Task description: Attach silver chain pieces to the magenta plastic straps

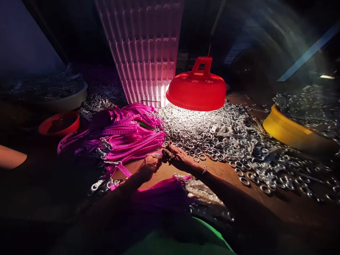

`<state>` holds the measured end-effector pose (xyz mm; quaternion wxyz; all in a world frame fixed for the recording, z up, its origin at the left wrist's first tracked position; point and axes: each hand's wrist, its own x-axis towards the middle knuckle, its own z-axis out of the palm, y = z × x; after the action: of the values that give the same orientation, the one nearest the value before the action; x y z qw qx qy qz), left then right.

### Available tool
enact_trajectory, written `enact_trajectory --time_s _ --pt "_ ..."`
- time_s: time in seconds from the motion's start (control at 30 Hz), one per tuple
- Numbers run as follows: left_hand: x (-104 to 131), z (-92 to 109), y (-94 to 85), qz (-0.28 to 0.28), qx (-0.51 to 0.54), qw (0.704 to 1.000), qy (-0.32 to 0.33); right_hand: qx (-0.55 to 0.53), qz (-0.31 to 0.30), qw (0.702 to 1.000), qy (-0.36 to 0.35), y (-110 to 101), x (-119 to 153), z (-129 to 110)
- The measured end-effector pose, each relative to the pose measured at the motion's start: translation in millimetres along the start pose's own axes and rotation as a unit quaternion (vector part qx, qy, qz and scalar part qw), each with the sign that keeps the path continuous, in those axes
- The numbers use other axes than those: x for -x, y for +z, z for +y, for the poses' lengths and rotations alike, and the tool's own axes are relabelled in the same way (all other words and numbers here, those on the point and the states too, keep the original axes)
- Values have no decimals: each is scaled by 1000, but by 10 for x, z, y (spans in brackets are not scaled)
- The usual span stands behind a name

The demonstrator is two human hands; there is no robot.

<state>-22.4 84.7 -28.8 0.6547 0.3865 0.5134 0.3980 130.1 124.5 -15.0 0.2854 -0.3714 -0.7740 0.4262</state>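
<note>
My left hand point(152, 164) is closed, its fingers curled in just above the brown tabletop point(216, 179). My right hand point(184, 160) meets it from the other side, fingers bent inward. Something small and dark point(167, 154) shows where the fingertips come together; whether it is a finger covering or a held part, I cannot make out. Just beyond the hands lies a heap of magenta straps point(124, 136), some with metal fittings point(106, 145) at their ends. Loose metal rings point(203, 157) spread to the right. Closer to my body rests another bundle of magenta straps point(164, 189).
A red lamp point(196, 90) hangs low over the metal pile point(225, 124). Behind it leans a ribbed panel point(148, 53). A yellow basin point(285, 129) of metal pieces stands right; a red bowl point(75, 122) and pale basin point(77, 99) stand left. Someone's bare limb point(12, 157) enters at left.
</note>
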Motion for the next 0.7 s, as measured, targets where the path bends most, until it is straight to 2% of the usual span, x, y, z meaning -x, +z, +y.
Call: enact_trajectory --time_s 0.07,0.17,0.27,0.37,0.47,0.57,0.63,0.7 --pt "139 157 -35 -16 -3 1000 -22 79 -50 996 2 -64 132 -220" --pt "399 336 -61 -90 -37 993 -65 179 -110 978 -4 -99 431 -539" --pt "683 376 -26 -154 -78 977 -126 219 -161 962 -36 -71 801 -719" --pt "908 253 52 -166 -57 972 -153 200 -191 961 -12 -12 1139 -741" --pt "1032 54 117 -185 -21 972 -143 175 -198 963 59 54 1345 -716" --pt "1113 -56 163 -195 -22 970 -143 156 -187 965 102 112 1402 -707" --pt "1168 -40 192 -201 6 965 -166 122 -181 969 113 142 1389 -687" --pt "1205 11 212 -183 44 963 -193 59 -169 976 121 160 1360 -633"
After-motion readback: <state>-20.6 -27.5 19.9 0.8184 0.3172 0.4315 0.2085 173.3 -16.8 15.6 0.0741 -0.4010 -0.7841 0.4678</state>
